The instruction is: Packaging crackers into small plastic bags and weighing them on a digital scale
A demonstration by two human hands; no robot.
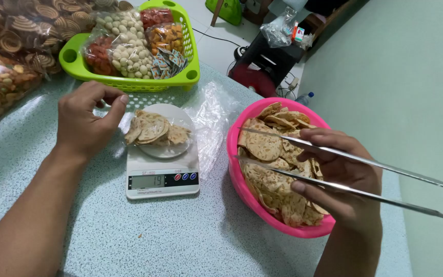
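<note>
My right hand [337, 177] grips long metal tongs [385, 184] whose tips hover apart over a pink bowl [242, 174] full of flat round crackers [265, 146]. My left hand [85, 118] pinches the edge of a clear plastic bag [211, 115] lying on a small white digital scale [162, 174]. Several crackers [155, 131] sit inside the bag on the scale's round plate. The scale's display is lit.
A green basket [73, 59] with bagged snacks stands behind the scale. Large clear bags of snacks [6, 56] fill the far left. The speckled tabletop [170, 236] ends at the right, beside a pale green wall [411, 77]. A fan and clutter sit on the floor beyond.
</note>
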